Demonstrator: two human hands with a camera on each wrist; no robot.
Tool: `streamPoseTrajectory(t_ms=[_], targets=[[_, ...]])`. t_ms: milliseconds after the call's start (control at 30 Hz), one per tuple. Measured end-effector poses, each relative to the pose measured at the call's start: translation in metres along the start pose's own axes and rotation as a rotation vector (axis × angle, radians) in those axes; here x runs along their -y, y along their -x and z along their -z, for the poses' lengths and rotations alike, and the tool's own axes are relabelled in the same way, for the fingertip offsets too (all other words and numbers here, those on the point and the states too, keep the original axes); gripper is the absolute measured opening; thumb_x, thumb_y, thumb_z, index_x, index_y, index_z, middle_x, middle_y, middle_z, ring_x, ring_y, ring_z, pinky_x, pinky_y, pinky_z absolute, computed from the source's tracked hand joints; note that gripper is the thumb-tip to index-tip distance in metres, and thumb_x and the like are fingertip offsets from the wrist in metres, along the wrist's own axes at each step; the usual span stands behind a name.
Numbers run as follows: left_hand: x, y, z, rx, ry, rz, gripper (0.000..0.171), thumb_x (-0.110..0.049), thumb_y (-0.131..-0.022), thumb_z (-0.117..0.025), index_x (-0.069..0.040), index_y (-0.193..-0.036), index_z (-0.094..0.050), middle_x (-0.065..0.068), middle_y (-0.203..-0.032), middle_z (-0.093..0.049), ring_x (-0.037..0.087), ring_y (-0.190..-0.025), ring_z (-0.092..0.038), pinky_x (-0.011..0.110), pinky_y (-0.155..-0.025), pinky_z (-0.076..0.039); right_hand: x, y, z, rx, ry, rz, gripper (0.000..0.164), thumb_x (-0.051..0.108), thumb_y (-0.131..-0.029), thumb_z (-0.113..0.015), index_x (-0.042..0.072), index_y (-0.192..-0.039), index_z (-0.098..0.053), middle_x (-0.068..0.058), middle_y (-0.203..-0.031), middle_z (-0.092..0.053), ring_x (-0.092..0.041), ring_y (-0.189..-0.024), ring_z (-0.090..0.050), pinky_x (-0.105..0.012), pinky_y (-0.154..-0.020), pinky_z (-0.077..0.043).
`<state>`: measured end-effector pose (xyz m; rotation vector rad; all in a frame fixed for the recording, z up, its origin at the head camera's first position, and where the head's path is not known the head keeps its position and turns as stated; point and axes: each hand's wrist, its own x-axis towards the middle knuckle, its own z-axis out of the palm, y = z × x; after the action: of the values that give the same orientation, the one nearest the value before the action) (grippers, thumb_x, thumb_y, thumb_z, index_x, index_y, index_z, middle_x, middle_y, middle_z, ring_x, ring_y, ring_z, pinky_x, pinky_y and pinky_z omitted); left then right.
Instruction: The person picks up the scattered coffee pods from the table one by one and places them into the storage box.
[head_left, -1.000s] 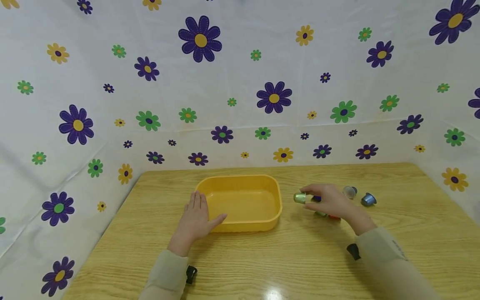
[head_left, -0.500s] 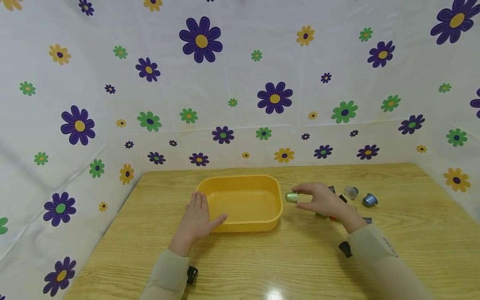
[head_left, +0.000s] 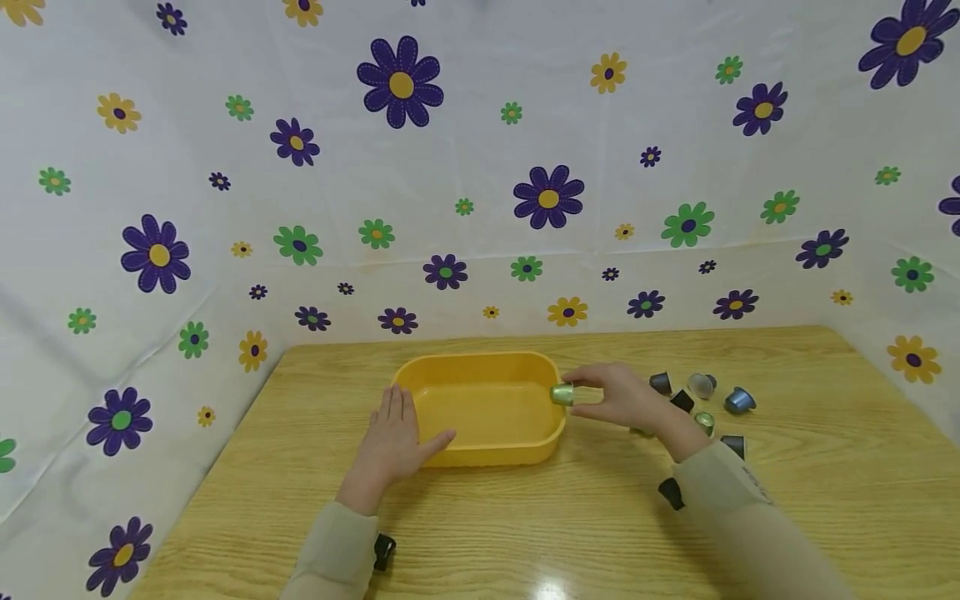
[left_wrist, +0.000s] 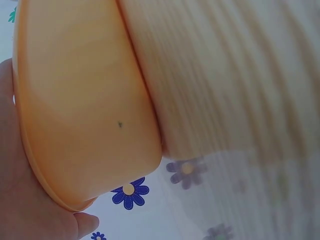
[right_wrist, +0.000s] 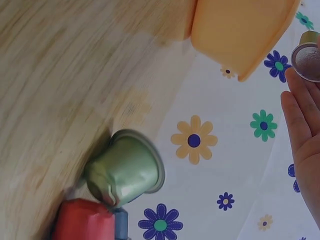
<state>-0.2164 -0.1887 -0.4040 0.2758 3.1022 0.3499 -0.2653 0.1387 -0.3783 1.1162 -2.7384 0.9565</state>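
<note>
My right hand pinches a light green coffee capsule between thumb and fingers, at the right rim of the yellow tub. The capsule's foil lid faces the hand in the right wrist view. My left hand rests on the tub's left end, fingers laid straight along the rim and thumb over the front corner. The left wrist view shows the tub's outer wall beside that hand. Only the bare floor of the tub shows inside it.
Several loose capsules lie on the wooden table right of the tub, among them a blue one, a dark one and a green one. A red capsule touches another green one. Flowered cloth hangs behind.
My right hand has carried the green capsule leftward from above the loose capsules to the tub's right rim, uncovering more of the loose ones. My left hand has stayed on the tub.
</note>
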Motion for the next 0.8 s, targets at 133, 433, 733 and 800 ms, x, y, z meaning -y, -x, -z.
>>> streamPoseTrajectory(t_ms=[133,433,733,800], targets=[[0.001,0.001,0.001,0.002,0.001,0.003,0.103,-0.07,-0.079,-0.033,0.014,-0.135,-0.01,0.03,-0.141,-0.003,0.039,-0.13,0.001,0.051,-0.102,-0.012,0.004,-0.007,-0.004,0.006,-0.019,0.027,0.042,0.018,-0.078,-0.068,-0.001,-0.114,-0.057,-0.01,-0.111,-0.059,-0.023,-0.1,-0.056,-0.039,-0.085,-0.044],[0.0,0.0,0.001,0.036,0.015,-0.005,0.109,-0.075,-0.075,-0.033,0.013,-0.135,-0.01,0.029,-0.141,0.001,0.038,-0.13,0.004,0.051,-0.103,-0.009,0.006,-0.014,-0.012,0.018,-0.057,0.04,0.037,0.016,-0.077,-0.069,0.002,-0.11,-0.059,-0.008,-0.107,-0.061,-0.021,-0.098,-0.057,-0.038,-0.085,-0.044],[0.0,0.002,0.002,0.034,-0.016,0.005,0.11,-0.074,-0.074,-0.037,0.013,-0.135,-0.01,0.029,-0.141,-0.001,0.038,-0.13,0.003,0.05,-0.103,-0.01,0.012,-0.02,-0.018,0.036,-0.026,0.073,0.038,0.019,-0.079,-0.068,0.001,-0.111,-0.059,-0.008,-0.106,-0.062,-0.022,-0.097,-0.057,-0.037,-0.084,-0.045],[-0.001,0.002,0.002,0.033,-0.017,0.006,0.11,-0.074,-0.074,-0.037,0.013,-0.135,-0.01,0.029,-0.141,-0.001,0.038,-0.13,0.003,0.05,-0.103,-0.01,0.013,-0.023,-0.018,0.036,-0.012,0.078,0.038,0.019,-0.078,-0.068,0.001,-0.111,-0.059,-0.008,-0.106,-0.062,-0.022,-0.097,-0.057,-0.037,-0.084,-0.045]])
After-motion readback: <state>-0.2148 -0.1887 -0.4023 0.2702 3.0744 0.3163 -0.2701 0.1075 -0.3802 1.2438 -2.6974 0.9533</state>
